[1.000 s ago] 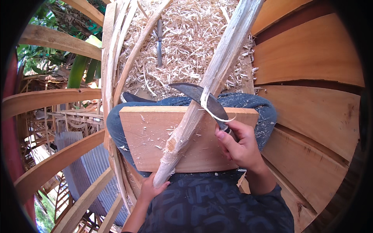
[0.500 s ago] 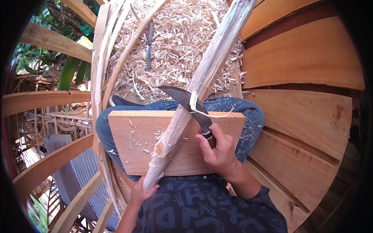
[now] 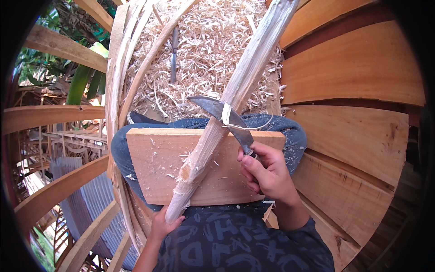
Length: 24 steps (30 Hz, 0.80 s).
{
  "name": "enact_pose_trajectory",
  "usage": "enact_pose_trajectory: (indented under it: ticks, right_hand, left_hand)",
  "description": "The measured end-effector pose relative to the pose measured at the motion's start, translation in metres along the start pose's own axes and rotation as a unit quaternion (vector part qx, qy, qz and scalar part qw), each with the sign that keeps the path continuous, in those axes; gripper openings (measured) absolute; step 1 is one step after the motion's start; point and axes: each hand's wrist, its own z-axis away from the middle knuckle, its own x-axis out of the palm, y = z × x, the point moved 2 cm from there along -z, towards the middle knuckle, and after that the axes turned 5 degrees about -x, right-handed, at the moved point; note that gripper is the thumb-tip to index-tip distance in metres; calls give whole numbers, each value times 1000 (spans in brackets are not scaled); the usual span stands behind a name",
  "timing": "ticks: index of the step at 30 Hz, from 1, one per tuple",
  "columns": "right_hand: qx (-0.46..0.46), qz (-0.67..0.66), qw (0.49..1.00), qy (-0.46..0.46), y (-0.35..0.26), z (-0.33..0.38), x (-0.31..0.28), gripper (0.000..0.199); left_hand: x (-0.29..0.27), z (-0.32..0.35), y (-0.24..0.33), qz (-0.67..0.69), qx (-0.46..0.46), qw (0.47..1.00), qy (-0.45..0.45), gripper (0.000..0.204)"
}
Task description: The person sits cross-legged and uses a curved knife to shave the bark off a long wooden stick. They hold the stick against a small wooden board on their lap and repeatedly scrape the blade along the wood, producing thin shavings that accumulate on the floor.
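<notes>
A long, pale debarked wooden pole [image 3: 247,75] slants from the lower left across a board [image 3: 149,167] on my lap to the far upper right. My left hand [image 3: 162,226] is closed around its near end. In my right hand [image 3: 271,172] is a curved knife [image 3: 215,108], gripped by its dark handle, which my fingers mostly hide. The blade lies across the pole just beyond the board's far edge, its tip pointing left. A pale curled shaving [image 3: 225,113] clings to the blade, and a thin strand trails from it to the right.
Wood shavings [image 3: 204,54] cover the floor ahead, where a second knife-like tool [image 3: 173,61] lies. Long wooden strips [image 3: 147,63] run along the left beside a slatted railing [image 3: 54,113]. A plank wall [image 3: 349,68] rises at the right. My crossed legs [image 3: 120,149] support the board.
My right hand has moved slightly right and toward me and rolled, turning the blade so its face looks lighter. My left hand and the pole have hardly moved.
</notes>
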Motion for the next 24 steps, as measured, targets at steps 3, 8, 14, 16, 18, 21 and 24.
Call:
enact_pose_trajectory:
  ticks: [3, 8, 14, 16, 18, 21, 24]
  right_hand:
    - [-44, 54, 997, 27, 5, 1, 1, 12]
    - [-156, 276, 944, 92, 13, -1, 1, 16]
    - [-175, 338, 918, 109, 14, -1, 4, 17]
    - [-180, 344, 914, 114, 14, -1, 3, 18]
    - [-203, 352, 907, 115, 16, -2, 4, 19]
    - [-220, 366, 896, 121, 18, -2, 4, 20]
    - [-235, 373, 889, 125, 20, -3, 5, 20]
  left_hand:
    - [-1, -2, 6, 2, 1, 1000, 0, 42]
    - [-1, -2, 6, 4, -5, 1000, -6, 41]
    - [0, -2, 4, -1, 0, 1000, -1, 42]
    - [0, -2, 5, 0, -2, 1000, -4, 42]
    - [0, -2, 4, 2, -2, 1000, -3, 43]
    - [0, -2, 4, 2, 1, 1000, -2, 43]
    - [1, -2, 4, 1, 5, 1000, 0, 43]
